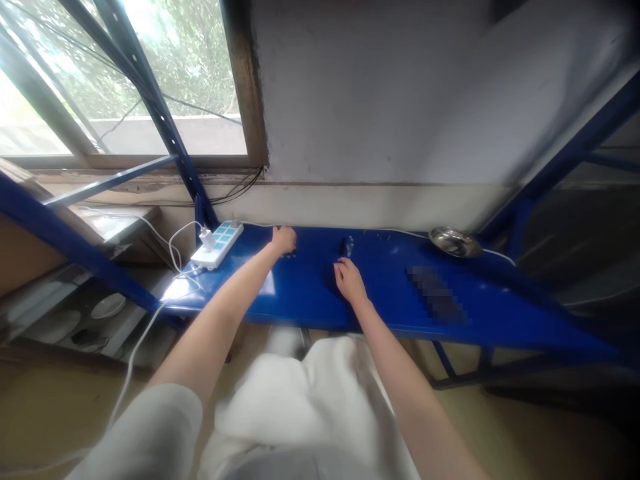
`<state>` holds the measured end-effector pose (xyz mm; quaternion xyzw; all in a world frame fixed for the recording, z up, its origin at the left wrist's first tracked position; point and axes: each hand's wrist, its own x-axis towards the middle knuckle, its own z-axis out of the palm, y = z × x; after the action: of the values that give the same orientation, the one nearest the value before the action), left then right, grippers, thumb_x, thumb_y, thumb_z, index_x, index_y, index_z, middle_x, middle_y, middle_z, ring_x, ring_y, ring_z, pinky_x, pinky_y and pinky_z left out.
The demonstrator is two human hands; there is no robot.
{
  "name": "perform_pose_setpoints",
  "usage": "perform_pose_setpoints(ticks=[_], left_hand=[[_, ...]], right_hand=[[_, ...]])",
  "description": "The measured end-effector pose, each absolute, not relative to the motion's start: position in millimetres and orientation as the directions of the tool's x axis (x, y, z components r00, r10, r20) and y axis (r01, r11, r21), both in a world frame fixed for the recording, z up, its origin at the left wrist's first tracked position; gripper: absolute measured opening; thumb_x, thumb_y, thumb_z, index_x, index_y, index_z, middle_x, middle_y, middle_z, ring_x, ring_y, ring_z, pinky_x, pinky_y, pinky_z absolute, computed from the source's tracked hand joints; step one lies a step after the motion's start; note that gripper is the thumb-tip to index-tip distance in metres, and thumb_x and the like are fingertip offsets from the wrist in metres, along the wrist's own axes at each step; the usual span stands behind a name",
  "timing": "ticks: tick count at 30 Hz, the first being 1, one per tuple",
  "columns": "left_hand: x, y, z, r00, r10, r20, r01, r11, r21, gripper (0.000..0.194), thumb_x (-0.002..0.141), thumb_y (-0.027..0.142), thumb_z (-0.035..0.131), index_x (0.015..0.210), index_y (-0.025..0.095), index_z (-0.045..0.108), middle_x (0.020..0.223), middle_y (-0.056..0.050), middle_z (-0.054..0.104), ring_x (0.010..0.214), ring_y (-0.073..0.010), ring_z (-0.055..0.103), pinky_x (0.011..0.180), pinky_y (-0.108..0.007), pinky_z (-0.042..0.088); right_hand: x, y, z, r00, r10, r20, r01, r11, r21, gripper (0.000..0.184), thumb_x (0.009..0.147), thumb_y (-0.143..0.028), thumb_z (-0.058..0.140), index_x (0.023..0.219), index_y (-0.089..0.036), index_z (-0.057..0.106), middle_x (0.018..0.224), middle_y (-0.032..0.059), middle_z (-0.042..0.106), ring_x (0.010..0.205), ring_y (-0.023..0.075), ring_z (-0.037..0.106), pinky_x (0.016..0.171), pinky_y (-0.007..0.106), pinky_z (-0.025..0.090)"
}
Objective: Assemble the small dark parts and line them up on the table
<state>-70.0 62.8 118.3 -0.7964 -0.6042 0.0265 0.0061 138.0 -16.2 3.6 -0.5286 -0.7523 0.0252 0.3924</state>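
Observation:
Toward the back left of the blue table, my left hand is lowered with its fingers curled down. Several tiny light pieces lie on the surface just under it. My right hand is nearer the middle, thumb and fingers drawn together in a pinch. Whatever either hand holds is too small or hidden to make out. Just beyond my right hand lie a small dark stick-like thing and a few small clear pieces.
A white power strip with a plugged-in charger sits at the table's left end, its cord trailing to the floor. A shiny metal bowl stands back right. Nearer lies a blurred-out dark rectangle. Blue frame posts flank the table.

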Motion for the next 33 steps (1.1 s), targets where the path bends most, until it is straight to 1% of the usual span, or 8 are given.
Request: perform_pose_setpoints(ticks=[8,12,16,20,23,25,29,33], left_hand=[[-70,68,116,0.259,0.966,-0.017,0.965,-0.26,-0.024,0.019,0.069,0.026,0.063,0.086,0.018,0.065,0.107,-0.009,0.06,0.106,-0.0258,0.047,0.093,-0.042,0.029],[-63,69,117,0.275,0.947,0.167,0.95,-0.294,0.104,0.025,0.079,0.029,0.052,0.098,0.016,0.062,0.106,-0.01,0.061,0.101,-0.0241,0.052,0.092,-0.04,0.031],[-40,62,110,0.445,0.837,0.318,0.84,-0.513,0.177,0.034,0.086,0.025,0.038,0.114,0.015,0.054,0.114,-0.01,0.058,0.103,-0.0204,0.052,0.09,-0.033,0.035],[-10,50,88,0.6,0.763,0.241,0.764,-0.635,0.111,0.048,0.086,0.021,0.033,0.134,0.02,0.035,0.13,-0.01,0.047,0.113,-0.0225,0.045,0.092,-0.035,0.034],[10,42,72,0.604,0.784,0.142,0.779,-0.619,0.103,0.057,0.085,0.015,0.031,0.141,0.022,0.02,0.136,-0.011,0.04,0.117,-0.0241,0.042,0.092,-0.038,0.034],[20,41,64,0.586,0.804,0.097,0.796,-0.594,0.116,0.06,0.084,0.014,0.031,0.142,0.022,0.015,0.138,-0.012,0.037,0.118,-0.0253,0.041,0.093,-0.041,0.033],[31,45,57,0.538,0.841,0.066,0.826,-0.541,0.159,0.061,0.083,0.014,0.034,0.141,0.024,0.016,0.139,-0.012,0.035,0.119,-0.0262,0.039,0.094,-0.042,0.032],[37,52,52,0.513,0.855,0.078,0.837,-0.519,0.174,0.055,0.082,0.011,0.035,0.136,0.021,0.032,0.134,-0.013,0.041,0.119,-0.0272,0.039,0.095,-0.045,0.031]], right_hand=[[138,-16,3,-0.121,0.828,0.548,0.774,0.425,-0.47,0.046,0.092,-0.038,0.025,0.096,-0.015,0.064,0.111,0.0136,0.057,0.103,0.0227,0.054,0.089,0.04,0.046],[138,-16,2,-0.109,0.814,0.571,0.779,0.427,-0.459,0.046,0.092,-0.037,0.025,0.097,-0.014,0.064,0.109,0.0142,0.058,0.099,0.023,0.055,0.086,0.041,0.046],[138,-16,4,-0.079,0.789,0.609,0.794,0.419,-0.44,0.045,0.092,-0.035,0.025,0.094,-0.012,0.065,0.104,0.0149,0.059,0.093,0.0229,0.056,0.083,0.039,0.046],[139,-17,7,-0.069,0.788,0.612,0.815,0.399,-0.421,0.045,0.092,-0.032,0.025,0.093,-0.012,0.065,0.1,0.0149,0.059,0.089,0.0225,0.056,0.081,0.037,0.045],[140,-16,8,-0.072,0.795,0.602,0.824,0.388,-0.414,0.045,0.091,-0.031,0.025,0.093,-0.012,0.065,0.099,0.0154,0.059,0.088,0.0227,0.055,0.08,0.037,0.044],[140,-15,7,-0.064,0.799,0.598,0.827,0.379,-0.417,0.044,0.091,-0.03,0.024,0.093,-0.012,0.065,0.1,0.0158,0.059,0.089,0.0228,0.054,0.079,0.038,0.044],[141,-13,3,0.027,0.803,0.596,0.846,0.299,-0.442,0.044,0.09,-0.029,0.024,0.093,-0.012,0.065,0.101,0.0166,0.058,0.09,0.0237,0.053,0.08,0.039,0.042],[142,-12,1,0.105,0.806,0.583,0.861,0.22,-0.459,0.044,0.09,-0.027,0.024,0.089,-0.012,0.065,0.098,0.0166,0.059,0.086,0.0237,0.052,0.078,0.039,0.042]])
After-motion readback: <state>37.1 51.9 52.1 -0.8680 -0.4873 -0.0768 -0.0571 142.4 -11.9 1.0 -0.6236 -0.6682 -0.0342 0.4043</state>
